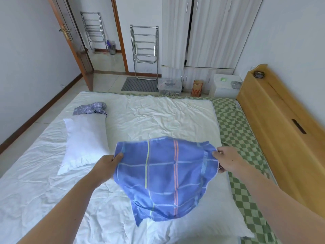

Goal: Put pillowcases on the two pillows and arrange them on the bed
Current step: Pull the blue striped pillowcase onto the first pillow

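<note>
Blue checked cloth, the pillowcase (165,180), hangs spread in the air between both hands above the bed (158,111): the left hand (107,166) pinches its left edge, the right hand (226,160) grips its right edge. Under it lies a bare white pillow (216,222). A second white pillow (84,141) lies to the left, with another crumpled pillowcase (91,108) touching its far end.
</note>
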